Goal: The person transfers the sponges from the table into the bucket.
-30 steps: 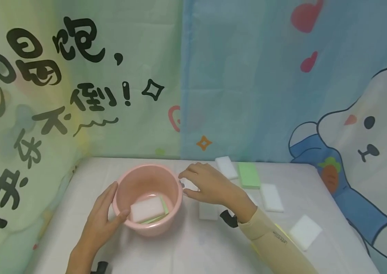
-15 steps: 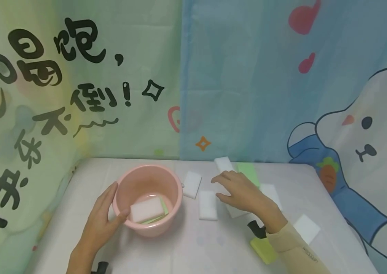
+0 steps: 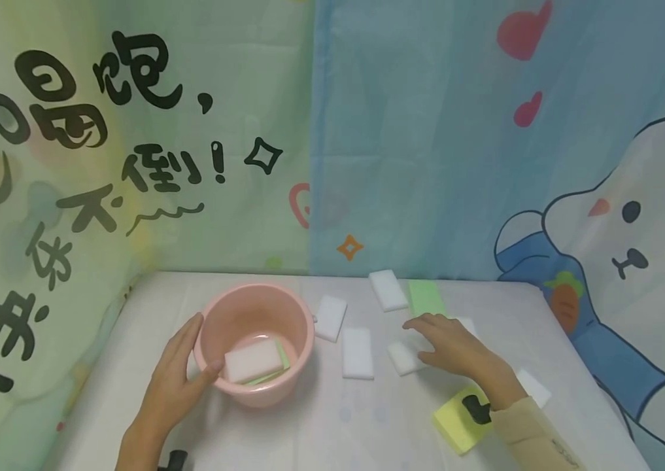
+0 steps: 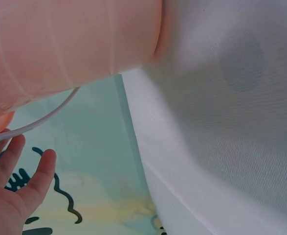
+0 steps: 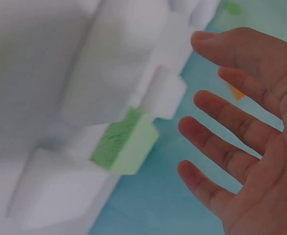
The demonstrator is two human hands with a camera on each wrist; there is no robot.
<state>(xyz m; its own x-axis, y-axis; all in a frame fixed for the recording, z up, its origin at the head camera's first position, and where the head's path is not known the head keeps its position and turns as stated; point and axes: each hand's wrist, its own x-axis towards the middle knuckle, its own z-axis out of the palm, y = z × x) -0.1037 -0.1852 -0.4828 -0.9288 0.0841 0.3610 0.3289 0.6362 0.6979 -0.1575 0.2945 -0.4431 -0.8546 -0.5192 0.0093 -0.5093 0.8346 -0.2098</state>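
A pink bucket (image 3: 252,391) stands on the table, with a white sponge (image 3: 254,361) lying over a green one (image 3: 282,355) inside. My left hand (image 3: 169,383) rests against its left side, thumb at the rim; in the left wrist view the fingers are extended beside the thin bucket handle (image 4: 45,119). Holding nothing, my right hand (image 3: 456,350) hovers over the right half of the table, fingers spread in the right wrist view. A white sponge (image 3: 404,358) lies below its fingertips, partly hidden by the hand. Just behind is a green sponge (image 3: 425,297).
More white sponges lie between bucket and right hand, including one near the bucket (image 3: 330,318) and another (image 3: 358,354). Another white sponge (image 3: 388,290) lies at the back. A yellow sponge (image 3: 456,422) is beneath the right wrist. Printed cloth (image 3: 409,163) hangs behind the table (image 3: 320,425).
My right hand has drawn away from the bucket's right rim, moving right and toward me, uncovering white sponges and the yellow one. The left hand and bucket have stayed put.
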